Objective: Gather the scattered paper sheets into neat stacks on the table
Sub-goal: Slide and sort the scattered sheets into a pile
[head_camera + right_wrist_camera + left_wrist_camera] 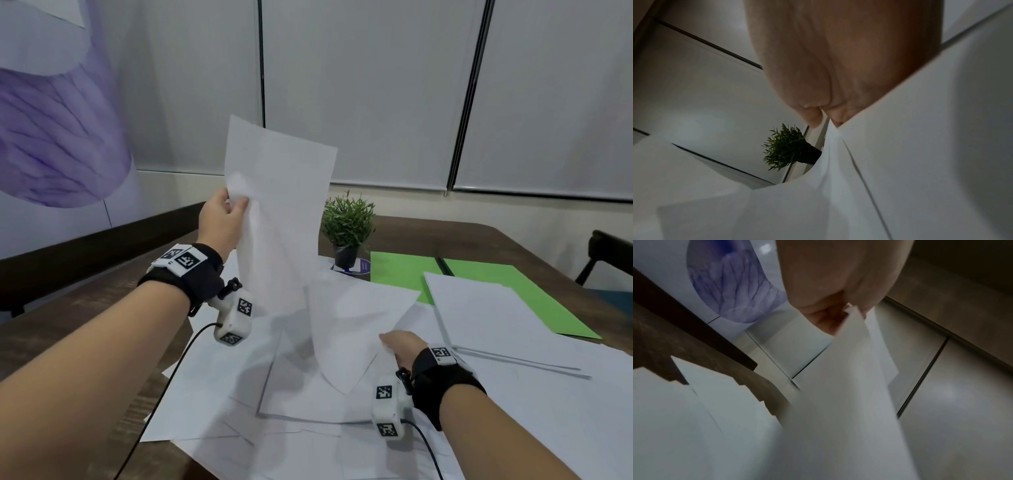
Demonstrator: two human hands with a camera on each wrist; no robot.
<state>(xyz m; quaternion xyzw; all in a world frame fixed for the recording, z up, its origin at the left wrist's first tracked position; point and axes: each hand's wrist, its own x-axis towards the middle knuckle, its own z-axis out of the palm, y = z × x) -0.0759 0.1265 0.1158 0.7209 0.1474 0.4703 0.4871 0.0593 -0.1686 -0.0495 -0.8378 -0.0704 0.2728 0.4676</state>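
Observation:
My left hand (227,212) is raised above the table and pinches a few white sheets (281,205) by their left edge; they hang nearly upright. The left wrist view shows the same sheets (849,394) held between thumb and fingers. My right hand (399,344) is low over the table and pinches the near corner of another white sheet (352,329), which curls up off the pile. In the right wrist view that sheet (834,162) runs up into the pinch. Several loose white sheets (274,411) lie scattered across the dark wooden table (85,308).
A squared pile of white paper (496,318) lies at the right, partly over green sheets (400,274). A small potted plant (347,228) stands behind the scattered paper. A dark chair (606,253) is at the right edge. Cables trail from both wrist cameras.

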